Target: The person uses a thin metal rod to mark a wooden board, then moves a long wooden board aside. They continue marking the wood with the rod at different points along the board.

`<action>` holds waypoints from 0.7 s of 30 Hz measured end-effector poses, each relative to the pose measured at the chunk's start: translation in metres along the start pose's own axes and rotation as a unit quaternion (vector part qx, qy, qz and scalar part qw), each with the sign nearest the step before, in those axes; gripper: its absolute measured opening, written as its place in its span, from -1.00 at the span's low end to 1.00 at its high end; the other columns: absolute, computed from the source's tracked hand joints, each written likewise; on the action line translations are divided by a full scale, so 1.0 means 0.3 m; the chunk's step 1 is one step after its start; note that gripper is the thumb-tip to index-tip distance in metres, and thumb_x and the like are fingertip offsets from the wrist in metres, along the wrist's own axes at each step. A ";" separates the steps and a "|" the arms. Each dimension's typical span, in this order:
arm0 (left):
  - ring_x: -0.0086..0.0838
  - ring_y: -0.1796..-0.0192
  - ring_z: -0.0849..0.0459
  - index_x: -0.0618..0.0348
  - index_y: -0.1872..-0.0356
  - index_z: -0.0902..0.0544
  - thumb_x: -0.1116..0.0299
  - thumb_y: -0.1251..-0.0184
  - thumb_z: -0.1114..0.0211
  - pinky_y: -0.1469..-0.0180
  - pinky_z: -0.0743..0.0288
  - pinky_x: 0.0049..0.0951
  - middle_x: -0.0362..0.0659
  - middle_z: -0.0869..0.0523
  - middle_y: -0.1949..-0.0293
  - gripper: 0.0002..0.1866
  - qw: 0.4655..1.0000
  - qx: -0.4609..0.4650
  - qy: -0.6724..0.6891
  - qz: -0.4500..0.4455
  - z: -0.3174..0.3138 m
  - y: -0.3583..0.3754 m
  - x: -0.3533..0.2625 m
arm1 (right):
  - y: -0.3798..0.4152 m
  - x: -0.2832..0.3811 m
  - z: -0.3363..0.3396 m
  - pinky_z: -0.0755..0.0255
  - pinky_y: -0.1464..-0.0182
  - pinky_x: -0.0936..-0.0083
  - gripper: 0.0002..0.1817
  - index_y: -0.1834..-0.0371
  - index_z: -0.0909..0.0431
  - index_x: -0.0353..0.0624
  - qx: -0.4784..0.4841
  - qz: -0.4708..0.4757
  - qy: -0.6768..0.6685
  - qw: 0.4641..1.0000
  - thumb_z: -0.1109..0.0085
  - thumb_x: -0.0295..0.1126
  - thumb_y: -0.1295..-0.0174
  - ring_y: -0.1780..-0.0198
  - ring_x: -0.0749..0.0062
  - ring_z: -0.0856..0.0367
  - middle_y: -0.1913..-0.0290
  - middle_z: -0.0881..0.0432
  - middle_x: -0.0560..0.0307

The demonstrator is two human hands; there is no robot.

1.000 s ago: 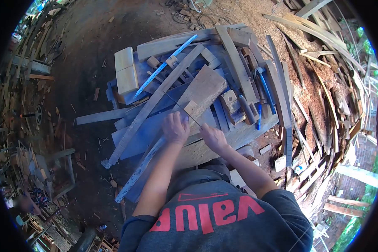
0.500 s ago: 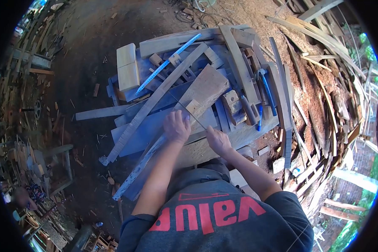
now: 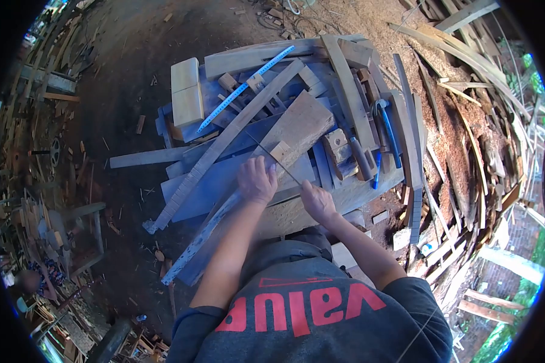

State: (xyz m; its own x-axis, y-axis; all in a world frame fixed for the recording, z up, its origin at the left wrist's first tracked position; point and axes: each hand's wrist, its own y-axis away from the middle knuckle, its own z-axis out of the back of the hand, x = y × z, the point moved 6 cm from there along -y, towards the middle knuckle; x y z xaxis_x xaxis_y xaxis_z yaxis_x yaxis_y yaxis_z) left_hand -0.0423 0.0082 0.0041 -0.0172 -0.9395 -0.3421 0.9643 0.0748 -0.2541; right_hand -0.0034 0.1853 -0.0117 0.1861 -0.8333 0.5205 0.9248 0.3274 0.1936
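My right hand (image 3: 318, 204) is closed around the near end of a thin, dark, straight tool (image 3: 287, 172), like a saw or file seen edge-on. It slants away up and left, across a small pale piece of wood (image 3: 280, 150). This piece rests against a thick, wide wooden block (image 3: 301, 126) on the cluttered work surface. With bent fingers, my left hand (image 3: 257, 180) grips the near side of the small piece, just left of the tool. My palm hides most of what lies under it.
A long batten (image 3: 224, 145) crosses the work surface left of my hands. Around them lie a blue-white measuring tape (image 3: 242, 89), a blue-handled hammer (image 3: 387, 133), a blue pen (image 3: 377, 169), a wooden hand plane (image 3: 340, 154) and pale blocks (image 3: 187, 91). Timber and shavings (image 3: 448, 139) lie right.
The view has shifted slightly. My right hand and the thin tool have moved only a little, while my left hand keeps its grip in nearly the same spot.
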 end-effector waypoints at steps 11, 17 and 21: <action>-0.16 0.02 -0.48 0.09 -0.05 -0.47 0.08 -0.31 -0.15 -0.03 -0.33 -0.14 -0.09 -0.51 0.07 -0.60 0.999 0.048 0.003 0.021 -0.026 0.005 0.012 | -0.022 0.016 -0.004 -0.52 0.37 0.09 -0.84 0.22 -0.32 -0.13 -0.021 0.011 -0.005 1.000 0.02 -0.29 -0.35 0.38 -0.05 -0.66 0.47 -0.62 -0.11; -0.12 0.14 -0.51 0.12 0.03 -0.50 0.13 -0.21 -0.25 0.11 -0.41 -0.14 -0.08 -0.54 0.15 -0.61 1.000 -0.011 -0.002 -0.015 0.004 -0.004 -0.005 | -0.168 0.082 -0.012 -0.52 0.38 0.09 -0.84 0.22 -0.30 -0.13 -0.027 0.015 0.013 0.999 0.03 -0.30 -0.37 0.38 -0.05 -0.66 0.49 -0.61 -0.10; -0.13 0.14 -0.51 0.11 0.03 -0.50 0.13 -0.21 -0.25 0.10 -0.41 -0.14 -0.08 -0.54 0.14 -0.61 1.000 -0.002 -0.011 -0.006 0.003 -0.006 -0.003 | -0.162 0.097 -0.008 -0.51 0.37 0.07 -0.83 0.22 -0.30 -0.14 -0.024 -0.004 0.001 1.000 0.04 -0.28 -0.38 0.37 -0.06 -0.66 0.49 -0.61 -0.10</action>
State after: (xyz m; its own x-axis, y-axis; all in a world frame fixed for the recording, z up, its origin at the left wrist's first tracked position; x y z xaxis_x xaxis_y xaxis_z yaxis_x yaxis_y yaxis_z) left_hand -0.0437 0.0088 0.0057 -0.0231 -0.9474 -0.3193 0.9632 0.0645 -0.2610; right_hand -0.0421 0.1440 -0.0079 0.1802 -0.8369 0.5168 0.9408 0.3000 0.1578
